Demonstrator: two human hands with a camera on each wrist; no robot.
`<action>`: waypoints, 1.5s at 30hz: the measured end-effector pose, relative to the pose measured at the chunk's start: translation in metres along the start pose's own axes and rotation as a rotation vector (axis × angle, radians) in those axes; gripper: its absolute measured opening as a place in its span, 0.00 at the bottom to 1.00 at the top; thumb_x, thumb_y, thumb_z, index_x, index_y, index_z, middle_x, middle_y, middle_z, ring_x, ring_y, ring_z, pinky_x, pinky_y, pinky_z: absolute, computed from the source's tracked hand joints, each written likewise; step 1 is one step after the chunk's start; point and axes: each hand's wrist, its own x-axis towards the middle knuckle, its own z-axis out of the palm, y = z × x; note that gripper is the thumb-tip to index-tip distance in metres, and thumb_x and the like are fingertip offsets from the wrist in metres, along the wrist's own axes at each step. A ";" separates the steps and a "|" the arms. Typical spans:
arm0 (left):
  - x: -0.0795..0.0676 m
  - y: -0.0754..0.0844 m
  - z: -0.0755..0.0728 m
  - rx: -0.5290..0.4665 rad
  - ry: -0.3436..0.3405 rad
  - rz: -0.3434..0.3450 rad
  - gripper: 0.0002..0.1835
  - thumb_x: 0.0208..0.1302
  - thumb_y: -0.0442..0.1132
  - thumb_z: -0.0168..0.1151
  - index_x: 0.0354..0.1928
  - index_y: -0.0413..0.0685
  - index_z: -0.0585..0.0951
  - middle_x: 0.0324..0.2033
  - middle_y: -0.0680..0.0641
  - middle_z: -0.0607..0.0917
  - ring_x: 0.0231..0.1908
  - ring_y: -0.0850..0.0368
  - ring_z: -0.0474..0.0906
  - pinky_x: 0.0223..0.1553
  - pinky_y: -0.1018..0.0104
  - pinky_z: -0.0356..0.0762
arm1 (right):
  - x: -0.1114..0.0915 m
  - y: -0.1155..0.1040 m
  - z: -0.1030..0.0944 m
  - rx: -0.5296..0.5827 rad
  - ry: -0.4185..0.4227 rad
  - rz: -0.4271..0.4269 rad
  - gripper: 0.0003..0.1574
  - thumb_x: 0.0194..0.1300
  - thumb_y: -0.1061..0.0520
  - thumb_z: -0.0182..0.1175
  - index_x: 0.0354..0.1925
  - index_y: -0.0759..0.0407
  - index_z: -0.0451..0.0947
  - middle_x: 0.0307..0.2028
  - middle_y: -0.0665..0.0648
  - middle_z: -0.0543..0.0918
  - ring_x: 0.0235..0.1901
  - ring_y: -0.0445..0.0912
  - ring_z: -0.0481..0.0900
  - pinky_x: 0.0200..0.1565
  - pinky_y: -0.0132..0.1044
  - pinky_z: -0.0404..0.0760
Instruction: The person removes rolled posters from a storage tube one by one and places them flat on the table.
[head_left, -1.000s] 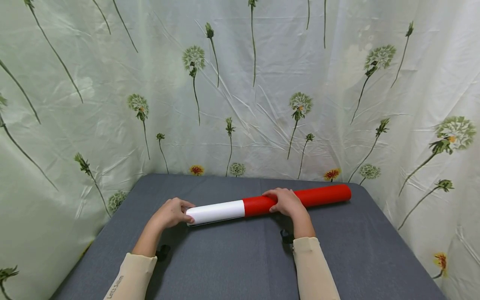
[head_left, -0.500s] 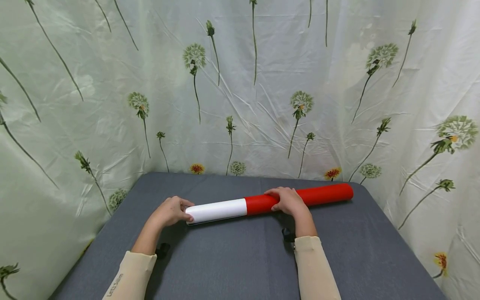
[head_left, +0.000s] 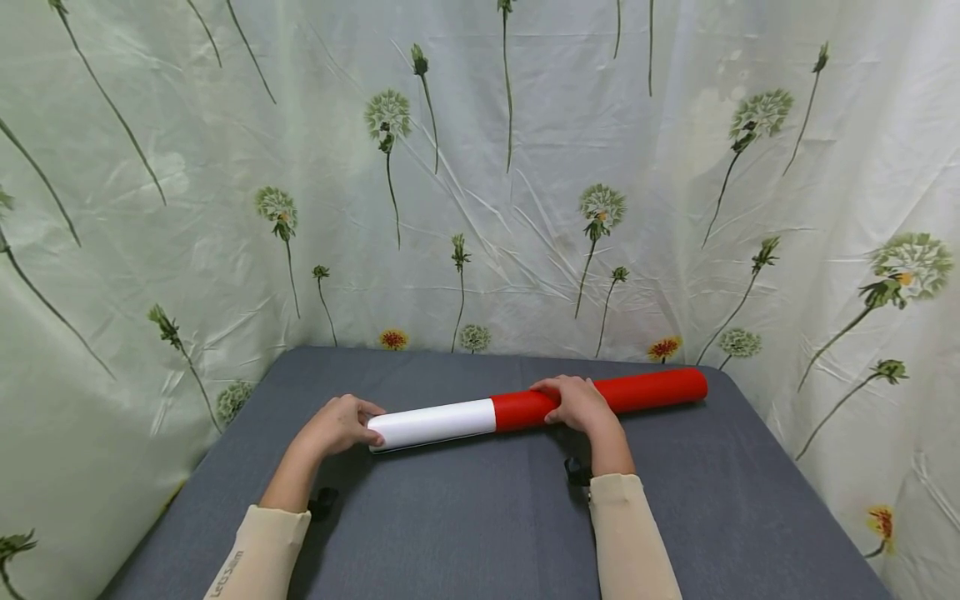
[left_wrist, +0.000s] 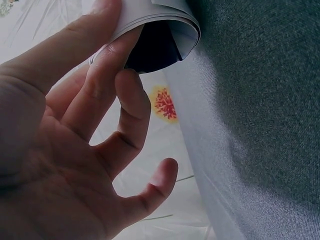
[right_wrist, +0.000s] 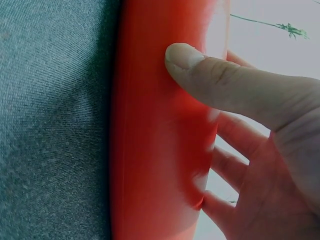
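A long red tube [head_left: 652,391] lies on the table, slanting up to the right in the head view. From its left end sticks out a rolled white sheet [head_left: 435,423], paper-like, with loose layered edges and a dark hollow inside in the left wrist view. My left hand [head_left: 341,425] pinches the roll's left end, thumb outside and a finger reaching into the opening [left_wrist: 155,47]; the other fingers are off it. My right hand [head_left: 577,404] holds the red tube left of its middle, thumb on the near side and fingers on the far side. The roll's other end is hidden inside the tube.
The grey cloth-covered table [head_left: 465,517] extends around the tube. A white curtain [head_left: 480,167] printed with dandelions hangs behind and beside the table. Black wrist cameras sit under both wrists, close to the tabletop.
The white roll has slid slightly left with my left hand, and the red tube slightly right with my right hand. A little more white shows between them.
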 end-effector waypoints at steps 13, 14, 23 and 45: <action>-0.001 -0.001 -0.001 0.005 -0.010 -0.004 0.25 0.55 0.39 0.83 0.56 0.42 0.90 0.34 0.48 0.90 0.33 0.57 0.80 0.34 0.63 0.75 | -0.001 0.003 0.000 0.011 0.004 0.010 0.37 0.63 0.61 0.75 0.69 0.46 0.81 0.69 0.65 0.79 0.71 0.64 0.72 0.78 0.70 0.52; -0.001 -0.001 -0.001 0.004 -0.011 -0.004 0.25 0.55 0.39 0.83 0.56 0.42 0.90 0.34 0.48 0.90 0.33 0.57 0.80 0.34 0.63 0.75 | -0.001 0.003 0.000 0.012 0.005 0.008 0.37 0.63 0.61 0.75 0.68 0.46 0.81 0.69 0.65 0.79 0.71 0.64 0.73 0.78 0.70 0.52; -0.001 0.000 -0.003 -0.004 -0.011 -0.005 0.26 0.55 0.39 0.83 0.56 0.41 0.89 0.35 0.47 0.90 0.34 0.57 0.81 0.35 0.63 0.77 | -0.001 0.006 -0.001 0.025 0.012 0.008 0.37 0.63 0.62 0.75 0.68 0.47 0.81 0.70 0.65 0.79 0.71 0.64 0.72 0.78 0.71 0.50; 0.000 -0.006 -0.005 -0.005 -0.026 -0.002 0.26 0.56 0.38 0.82 0.57 0.40 0.89 0.35 0.47 0.90 0.34 0.56 0.81 0.35 0.63 0.77 | -0.002 0.009 -0.002 0.027 0.010 0.018 0.37 0.63 0.62 0.74 0.69 0.48 0.80 0.71 0.65 0.78 0.73 0.65 0.70 0.79 0.70 0.49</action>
